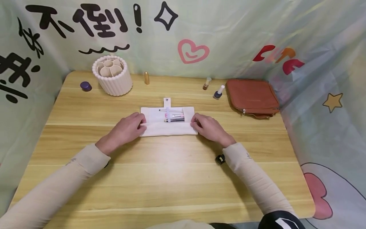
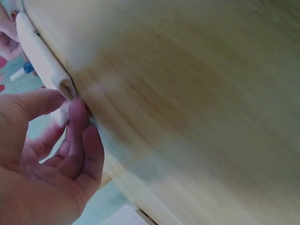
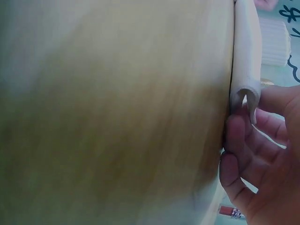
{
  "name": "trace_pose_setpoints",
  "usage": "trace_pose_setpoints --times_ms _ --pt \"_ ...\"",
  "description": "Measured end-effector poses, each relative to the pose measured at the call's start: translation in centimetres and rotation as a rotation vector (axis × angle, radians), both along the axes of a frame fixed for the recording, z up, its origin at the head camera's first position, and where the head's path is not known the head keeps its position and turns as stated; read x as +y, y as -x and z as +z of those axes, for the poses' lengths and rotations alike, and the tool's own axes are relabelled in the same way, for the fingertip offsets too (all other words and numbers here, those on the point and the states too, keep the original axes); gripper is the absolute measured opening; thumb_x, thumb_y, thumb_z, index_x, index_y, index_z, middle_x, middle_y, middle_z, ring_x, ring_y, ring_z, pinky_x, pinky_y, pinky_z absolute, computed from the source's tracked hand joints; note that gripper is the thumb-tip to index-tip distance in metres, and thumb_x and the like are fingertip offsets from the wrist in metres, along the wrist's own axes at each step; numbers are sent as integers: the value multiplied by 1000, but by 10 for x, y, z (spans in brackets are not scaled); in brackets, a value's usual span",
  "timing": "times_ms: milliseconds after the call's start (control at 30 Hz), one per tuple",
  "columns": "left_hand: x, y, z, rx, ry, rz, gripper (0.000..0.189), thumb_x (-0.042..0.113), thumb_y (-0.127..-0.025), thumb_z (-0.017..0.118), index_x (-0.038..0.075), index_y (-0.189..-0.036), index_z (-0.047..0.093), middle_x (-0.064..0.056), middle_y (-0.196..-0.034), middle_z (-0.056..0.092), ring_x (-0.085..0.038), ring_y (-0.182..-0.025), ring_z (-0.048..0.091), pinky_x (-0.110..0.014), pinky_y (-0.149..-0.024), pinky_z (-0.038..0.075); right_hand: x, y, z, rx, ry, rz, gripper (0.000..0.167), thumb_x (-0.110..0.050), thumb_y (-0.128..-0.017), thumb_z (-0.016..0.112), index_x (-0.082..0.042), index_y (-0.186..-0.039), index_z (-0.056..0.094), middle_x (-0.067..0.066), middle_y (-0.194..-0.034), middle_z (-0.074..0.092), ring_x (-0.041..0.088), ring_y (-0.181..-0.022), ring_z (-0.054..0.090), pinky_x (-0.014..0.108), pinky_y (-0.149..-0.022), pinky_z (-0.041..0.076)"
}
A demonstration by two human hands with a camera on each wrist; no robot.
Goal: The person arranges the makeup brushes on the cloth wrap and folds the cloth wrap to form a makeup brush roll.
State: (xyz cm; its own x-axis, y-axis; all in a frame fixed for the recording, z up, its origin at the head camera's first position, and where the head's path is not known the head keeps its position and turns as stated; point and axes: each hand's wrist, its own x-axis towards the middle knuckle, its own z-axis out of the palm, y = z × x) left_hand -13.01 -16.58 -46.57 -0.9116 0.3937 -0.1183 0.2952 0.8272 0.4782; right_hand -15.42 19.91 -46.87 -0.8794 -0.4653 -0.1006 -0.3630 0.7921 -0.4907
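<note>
A white cloth brush roll lies on the table with its near part folded up over itself. Several slim makeup brushes lie across its open upper part, held by a narrow band. A snap tab sticks out from its far edge. My left hand pinches the roll's left end, thumb on top and fingertips at the fold in the left wrist view. At the opposite end, my right hand pinches the cloth the same way; the fold's hollow edge shows in the right wrist view.
Behind the roll stand a ribbed white holder, a purple lid, a gold tube, a small brown bottle and a dark nail polish bottle. A brown zip pouch lies at the back right, near the cloth backdrop.
</note>
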Motion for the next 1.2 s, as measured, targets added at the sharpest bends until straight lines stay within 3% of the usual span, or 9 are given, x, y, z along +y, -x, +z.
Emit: trace_pose_setpoints --times_ms 100,233,333,533,700,833,1067,1200 --pt "-1 -1 -1 114 41 -31 7 15 -103 65 11 -109 62 -9 -112 60 -28 -94 58 -42 -75 50 0 0 1 57 -10 19 16 -27 -108 71 -14 -116 67 3 -106 63 21 -93 60 39 -81 52" --pt "-2 -4 -4 313 88 -138 5 14 -104 70 9 -103 72 -14 -120 64 -34 -103 60 -45 -82 54 -1 0 1 131 -11 107 11 -21 -106 75 -13 -112 72 5 -108 64 22 -96 60 39 -86 55" --pt "-5 -7 -5 391 115 -209 15 22 -104 73 8 -101 77 -13 -117 69 -36 -105 61 -46 -85 54 -1 -1 0 176 -10 187 8 -17 -105 74 -12 -112 77 5 -109 70 22 -97 64 40 -90 58" --pt "-14 -14 -2 339 145 -274 46 50 -94 84 10 -117 75 -8 -120 72 -32 -111 64 -47 -87 54 5 -9 7 233 -12 303 13 -15 -104 76 -9 -113 83 6 -109 76 22 -98 72 42 -91 62" --pt "-19 -14 -2 352 148 -324 39 39 -96 85 9 -119 73 -9 -121 70 -32 -111 64 -49 -88 56 10 -15 12 210 -71 344 38 -35 -100 82 -8 -126 82 6 -119 74 21 -102 68 41 -94 60" --pt "-19 -12 -4 387 151 -347 32 33 -99 83 7 -116 75 -10 -122 71 -32 -113 65 -49 -90 57 12 -19 14 169 -130 356 52 -37 -96 86 -9 -139 75 8 -129 70 21 -106 63 39 -96 58" --pt "-16 -9 -4 443 102 -381 18 20 -102 73 5 -112 76 -9 -109 78 -29 -101 74 -48 -93 60 15 -23 17 140 -133 346 37 -25 -103 76 -10 -137 76 8 -129 70 21 -109 63 42 -99 57" --pt "-15 -9 -2 414 75 -375 22 21 -103 73 6 -119 74 -10 -106 80 -27 -94 75 -48 -93 60 16 -21 19 105 -73 297 28 -22 -105 69 -6 -127 77 7 -117 73 21 -101 65 42 -92 59"
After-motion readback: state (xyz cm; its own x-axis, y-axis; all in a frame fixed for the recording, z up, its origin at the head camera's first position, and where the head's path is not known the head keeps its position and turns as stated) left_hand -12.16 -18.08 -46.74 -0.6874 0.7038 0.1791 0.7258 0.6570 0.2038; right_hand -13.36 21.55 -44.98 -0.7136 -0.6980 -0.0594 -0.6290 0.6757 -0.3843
